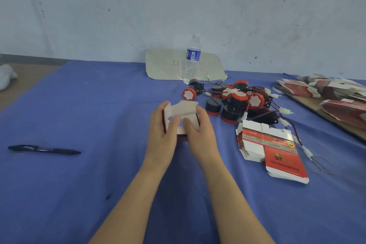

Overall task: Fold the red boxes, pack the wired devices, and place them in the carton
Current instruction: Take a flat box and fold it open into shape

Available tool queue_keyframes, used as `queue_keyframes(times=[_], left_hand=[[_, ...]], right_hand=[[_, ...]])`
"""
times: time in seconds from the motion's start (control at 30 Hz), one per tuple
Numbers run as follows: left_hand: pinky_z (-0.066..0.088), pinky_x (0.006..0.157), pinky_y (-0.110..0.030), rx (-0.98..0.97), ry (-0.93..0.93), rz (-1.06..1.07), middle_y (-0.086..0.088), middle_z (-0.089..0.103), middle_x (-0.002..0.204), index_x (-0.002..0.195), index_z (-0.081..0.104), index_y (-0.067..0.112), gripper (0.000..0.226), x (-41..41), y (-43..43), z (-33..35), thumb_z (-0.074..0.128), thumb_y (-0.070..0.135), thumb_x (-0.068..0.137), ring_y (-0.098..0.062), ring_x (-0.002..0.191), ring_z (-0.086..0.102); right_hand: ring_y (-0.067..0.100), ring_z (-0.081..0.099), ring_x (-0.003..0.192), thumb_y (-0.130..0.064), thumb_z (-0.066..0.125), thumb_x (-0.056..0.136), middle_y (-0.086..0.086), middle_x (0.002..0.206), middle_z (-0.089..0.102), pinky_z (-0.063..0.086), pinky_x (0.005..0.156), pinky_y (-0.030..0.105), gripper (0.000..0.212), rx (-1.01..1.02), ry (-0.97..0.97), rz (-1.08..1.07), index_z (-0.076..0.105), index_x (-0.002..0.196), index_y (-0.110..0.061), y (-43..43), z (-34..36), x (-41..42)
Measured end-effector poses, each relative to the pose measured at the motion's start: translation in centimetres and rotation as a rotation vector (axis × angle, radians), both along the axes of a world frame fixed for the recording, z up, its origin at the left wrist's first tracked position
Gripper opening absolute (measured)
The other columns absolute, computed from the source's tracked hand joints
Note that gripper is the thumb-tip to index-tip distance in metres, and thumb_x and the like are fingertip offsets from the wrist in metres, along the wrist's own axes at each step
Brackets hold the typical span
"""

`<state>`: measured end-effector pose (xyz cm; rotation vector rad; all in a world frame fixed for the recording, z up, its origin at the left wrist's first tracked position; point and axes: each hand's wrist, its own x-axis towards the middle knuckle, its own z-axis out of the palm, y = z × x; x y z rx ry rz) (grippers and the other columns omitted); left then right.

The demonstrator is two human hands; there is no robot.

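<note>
While the pen (43,149) lies far to our left on the blue cloth (99,105), we work a half-formed red box (185,110) at the middle of the table. Our left hand (162,134) grips its left wall, thumb pressing into the white inside. Our right hand (200,132) clasps the right wall, thumb on the inner flaps. To fold well, we judge, we should square the walls first, then tuck the flaps in order and press each crease firm so the base locks. The box sits between our palms, open side up. The wired devices (237,99) lie heaped just beyond our right hand. The stack of flat red boxes (271,146) lies further right, apart from it. More flat bundles (326,89) sit at the far right. We see no carton.
</note>
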<state>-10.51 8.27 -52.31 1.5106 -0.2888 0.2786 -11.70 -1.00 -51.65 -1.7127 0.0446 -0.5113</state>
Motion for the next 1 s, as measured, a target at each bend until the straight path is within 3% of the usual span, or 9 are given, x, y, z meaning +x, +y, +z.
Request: queue_keyframes(times=[0.07, 0.13, 0.4, 0.5, 0.57, 0.67, 0.8, 0.9, 1.0], left_hand=[[0.032, 0.084, 0.003, 0.0, 0.012, -0.068, 0.027, 0.045, 0.123, 0.114, 0.043, 0.048, 0.017, -0.2, 0.0, 0.2, 0.044, 0.043, 0.098, 0.026, 0.108, 0.04], [0.032, 0.084, 0.003, -0.049, 0.017, -0.108, 0.03, 0.046, 0.123, 0.113, 0.045, 0.049, 0.025, -0.2, 0.0, 0.1, 0.033, 0.056, 0.092, 0.029, 0.106, 0.04], [0.044, 0.092, -0.022, 0.155, -0.054, 0.037, 0.004, 0.05, 0.125, 0.117, 0.043, 0.029, 0.024, 0.2, 0.0, -0.9, 0.045, 0.014, 0.099, -0.011, 0.112, 0.05], [0.042, 0.077, -0.008, 0.117, -0.014, 0.065, 0.004, 0.053, 0.118, 0.109, 0.044, 0.033, 0.028, 0.4, 0.2, -0.9, 0.041, 0.008, 0.098, -0.01, 0.104, 0.053], [0.041, 0.069, -0.005, 0.058, 0.021, 0.069, 0.006, 0.054, 0.111, 0.107, 0.046, 0.033, 0.029, 0.6, 0.5, -0.7, 0.039, 0.006, 0.098, -0.002, 0.096, 0.054], [0.04, 0.064, -0.002, -0.015, 0.049, 0.052, 0.012, 0.054, 0.104, 0.103, 0.049, 0.035, 0.03, 0.8, 1.0, -0.4, 0.039, 0.007, 0.099, 0.015, 0.08, 0.052], [0.042, 0.063, -0.001, -0.197, 0.125, -0.009, 0.013, 0.058, 0.107, 0.107, 0.063, 0.029, 0.034, 0.6, 1.2, 0.1, 0.033, 0.014, 0.099, 0.017, 0.075, 0.054], [0.045, 0.063, -0.004, -0.278, 0.175, -0.018, 0.007, 0.06, 0.103, 0.105, 0.065, 0.029, 0.039, 0.4, 1.3, 0.4, 0.027, 0.025, 0.101, 0.006, 0.077, 0.058], [0.046, 0.061, -0.007, -0.269, 0.161, -0.03, 0.003, 0.058, 0.099, 0.103, 0.064, 0.029, 0.038, 0.3, 1.1, 0.5, 0.027, 0.03, 0.102, 0.007, 0.072, 0.057]], right_hand=[[0.005, 0.058, 0.085, -0.009, 0.046, 0.093, -0.02, 0.095, 0.062, 0.048, 0.069, 0.015, 0.031, -0.018, 0.027, -0.069, 0.053, 0.107, -0.036, -0.2, -0.4, 0.3], [-0.001, 0.055, 0.079, -0.008, 0.046, 0.093, -0.02, 0.094, 0.06, 0.042, 0.061, 0.006, 0.031, -0.01, 0.031, -0.091, 0.053, 0.108, -0.034, -0.4, -0.5, 0.4], [0.003, 0.057, 0.08, -0.007, 0.043, 0.095, -0.005, 0.094, 0.066, 0.047, 0.07, 0.02, 0.023, 0.076, 0.002, -0.034, 0.062, 0.105, -0.016, -0.5, -0.4, 0.4], [0.006, 0.055, 0.082, 0.004, 0.04, 0.091, -0.007, 0.093, 0.065, 0.044, 0.069, 0.018, 0.037, 0.02, -0.07, 0.044, 0.064, 0.097, -0.024, -0.3, -0.3, 0.2], [0.007, 0.057, 0.099, 0.006, 0.041, 0.089, -0.011, 0.108, 0.065, 0.044, 0.075, 0.013, 0.046, 0.032, -0.092, 0.135, 0.066, 0.093, -0.032, -0.3, -0.2, 0.0], [0.001, 0.052, 0.115, -0.016, 0.052, 0.089, -0.022, 0.116, 0.062, 0.042, 0.09, 0.014, 0.027, 0.095, -0.021, 0.33, 0.07, 0.094, -0.036, -0.9, -0.1, -0.2], [0.009, 0.058, 0.1, -0.046, 0.061, 0.082, -0.015, 0.107, 0.065, 0.045, 0.094, 0.035, 0.02, 0.144, 0.08, 0.372, 0.067, 0.094, -0.031, -1.3, -0.1, -0.3], [0.006, 0.059, 0.099, -0.031, 0.064, 0.089, -0.018, 0.11, 0.061, 0.051, 0.085, 0.024, 0.02, -0.076, 0.055, 0.311, 0.058, 0.104, -0.042, -0.9, -0.3, -0.2], [0.01, 0.057, 0.104, -0.022, 0.065, 0.089, -0.016, 0.115, 0.058, 0.05, 0.088, 0.029, 0.033, -0.155, 0.041, 0.214, 0.052, 0.112, -0.042, -0.7, -0.5, 0.0]])
